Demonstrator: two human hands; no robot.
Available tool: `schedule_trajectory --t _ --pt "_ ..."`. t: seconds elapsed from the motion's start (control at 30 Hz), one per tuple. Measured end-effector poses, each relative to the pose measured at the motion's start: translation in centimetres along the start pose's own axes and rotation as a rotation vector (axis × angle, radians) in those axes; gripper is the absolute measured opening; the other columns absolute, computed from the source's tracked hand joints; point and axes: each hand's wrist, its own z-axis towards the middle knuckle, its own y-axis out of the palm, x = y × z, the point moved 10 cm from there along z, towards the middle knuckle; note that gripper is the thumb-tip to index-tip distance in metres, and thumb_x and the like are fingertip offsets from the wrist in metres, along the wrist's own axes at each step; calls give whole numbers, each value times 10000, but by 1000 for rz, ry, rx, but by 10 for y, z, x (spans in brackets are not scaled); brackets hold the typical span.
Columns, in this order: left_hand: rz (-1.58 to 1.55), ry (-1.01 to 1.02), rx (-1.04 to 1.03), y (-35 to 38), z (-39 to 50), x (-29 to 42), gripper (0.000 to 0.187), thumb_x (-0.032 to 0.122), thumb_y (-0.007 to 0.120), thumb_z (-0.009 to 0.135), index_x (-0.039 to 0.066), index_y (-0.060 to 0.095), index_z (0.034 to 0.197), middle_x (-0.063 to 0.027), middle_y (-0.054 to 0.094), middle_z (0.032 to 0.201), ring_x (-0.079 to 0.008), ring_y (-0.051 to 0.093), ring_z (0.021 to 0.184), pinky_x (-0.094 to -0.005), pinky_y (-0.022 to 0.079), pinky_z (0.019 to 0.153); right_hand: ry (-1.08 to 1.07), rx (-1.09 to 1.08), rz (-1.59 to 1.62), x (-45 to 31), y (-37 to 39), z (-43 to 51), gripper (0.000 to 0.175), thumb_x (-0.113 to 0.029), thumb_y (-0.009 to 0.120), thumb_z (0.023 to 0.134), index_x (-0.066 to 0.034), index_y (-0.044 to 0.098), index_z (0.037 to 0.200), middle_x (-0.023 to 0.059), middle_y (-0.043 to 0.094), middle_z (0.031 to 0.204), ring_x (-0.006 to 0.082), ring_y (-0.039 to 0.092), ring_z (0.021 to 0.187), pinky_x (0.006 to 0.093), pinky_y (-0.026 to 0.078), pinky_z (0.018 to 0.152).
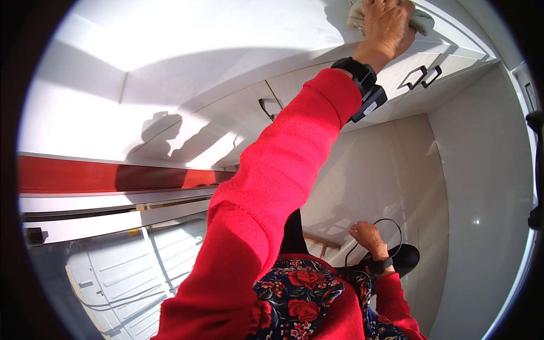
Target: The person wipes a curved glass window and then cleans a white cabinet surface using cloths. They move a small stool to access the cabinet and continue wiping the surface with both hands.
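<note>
My left hand is at the top of the view, its arm stretched forward in a red sleeve. Its fingers are closed over a folded, pale cloth, which lies against a white surface above cabinet doors. The hand covers much of the cloth. A black wristband with a small black device circles that wrist. Lower right, my right hand hangs near my knee with its fingers loosely curled and nothing visible in them. A thin black cable loops behind this hand.
Pale cabinet doors with black handles run below the white surface. Tiled floor meets a grey wall at right. A wooden frame stands near my legs. Left are a red strip and a ribbed white panel.
</note>
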Motion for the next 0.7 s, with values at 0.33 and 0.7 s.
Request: schedule_trajectory --t 0.33,0.7 --pt "192 94 43 -171 -121 -85 436 -4 615 759 182 641 1153 -18 622 1102 -259 558 1101 -426 411 919 -108 316 240 -37 -54 -39 158 -171 656 886 -48 732 950 146 712 923 338 674 854 383 538 765" --pt "766 -576 79 -433 -305 -290 466 52 693 792 111 603 1246 -105 610 1194 -313 561 1113 -429 460 924 -120 297 222 -61 -65 -24 162 -164 635 886 -62 735 964 148 710 928 329 674 861 377 529 760"
